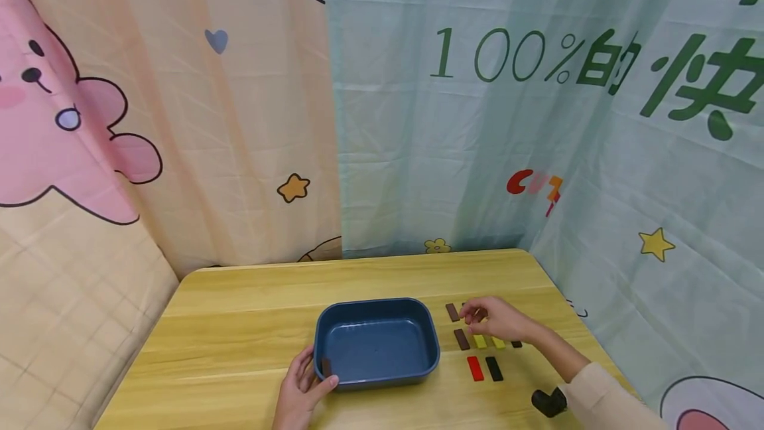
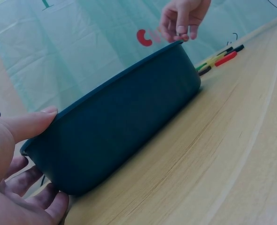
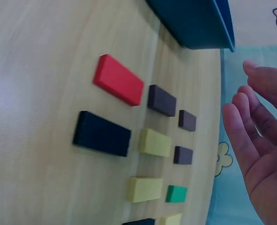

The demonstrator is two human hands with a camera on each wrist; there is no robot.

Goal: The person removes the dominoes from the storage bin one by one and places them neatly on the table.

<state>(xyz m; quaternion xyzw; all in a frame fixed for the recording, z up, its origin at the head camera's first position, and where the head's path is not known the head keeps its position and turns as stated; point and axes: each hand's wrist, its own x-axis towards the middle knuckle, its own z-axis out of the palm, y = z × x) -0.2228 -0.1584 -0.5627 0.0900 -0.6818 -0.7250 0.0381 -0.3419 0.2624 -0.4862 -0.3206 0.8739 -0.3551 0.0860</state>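
Note:
A dark blue rectangular basin (image 1: 377, 377) stands on the table, and a dark brown block (image 1: 325, 367) lies inside at its left end. At the near left corner my left hand (image 1: 301, 387) grips the basin, thumb on the rim and fingers against the outside wall. Over the rows of blocks hovers my right hand (image 1: 494, 318), fingers loosely bent, with nothing visible between them in the right wrist view. Beneath it lie a red block (image 3: 119, 80), black block (image 3: 102, 133), brown block (image 3: 162, 100), yellow block (image 3: 155, 143) and green block (image 3: 176, 193), among several others.
The wooden table (image 1: 251, 297) carries the blocks to the right of the basin. A black object (image 1: 548, 403) shows beside the right sleeve (image 1: 609, 397). Printed curtains (image 1: 406, 151) hang behind the table and along its sides.

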